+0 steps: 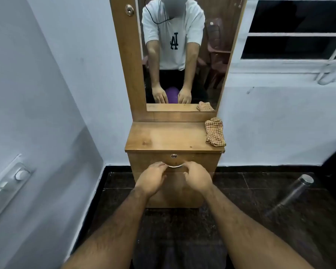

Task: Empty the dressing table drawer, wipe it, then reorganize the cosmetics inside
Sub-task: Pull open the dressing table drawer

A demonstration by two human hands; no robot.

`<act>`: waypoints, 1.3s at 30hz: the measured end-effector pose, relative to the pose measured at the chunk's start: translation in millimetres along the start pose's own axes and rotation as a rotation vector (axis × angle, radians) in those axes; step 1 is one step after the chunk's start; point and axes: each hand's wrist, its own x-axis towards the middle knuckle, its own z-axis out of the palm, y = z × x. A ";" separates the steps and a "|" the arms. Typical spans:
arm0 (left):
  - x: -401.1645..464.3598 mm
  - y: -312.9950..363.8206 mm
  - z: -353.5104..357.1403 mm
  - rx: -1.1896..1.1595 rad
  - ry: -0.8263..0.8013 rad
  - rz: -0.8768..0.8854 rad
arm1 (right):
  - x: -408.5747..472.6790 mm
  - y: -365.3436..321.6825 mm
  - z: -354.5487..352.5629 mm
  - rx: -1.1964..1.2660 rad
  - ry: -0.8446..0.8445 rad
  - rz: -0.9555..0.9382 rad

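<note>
A wooden dressing table (163,136) stands against the wall with a tall mirror above it. Its top drawer (198,159) is closed and has a small round lock (174,156) and a curved metal handle (174,166). My left hand (151,178) has its fingers curled over the left end of the handle. My right hand (198,177) grips the right end. A checked orange cloth (214,132) lies crumpled on the right side of the tabletop. No cosmetics are visible.
The mirror (180,51) reflects a person in a white T-shirt. A switch panel (6,187) is on the left wall. A steel bottle (291,193) lies on the dark floor at right. A window (297,30) is at upper right.
</note>
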 end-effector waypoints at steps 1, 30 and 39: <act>9.0 -3.8 2.9 0.031 -0.041 0.013 | 9.6 1.0 3.2 -0.050 -0.029 -0.031; -47.7 -18.6 -30.6 0.160 0.293 0.041 | -36.0 5.8 -24.9 -0.232 0.400 -0.349; -74.4 -4.0 -31.4 0.042 0.049 -0.130 | -62.3 17.1 -18.1 -0.107 0.044 -0.101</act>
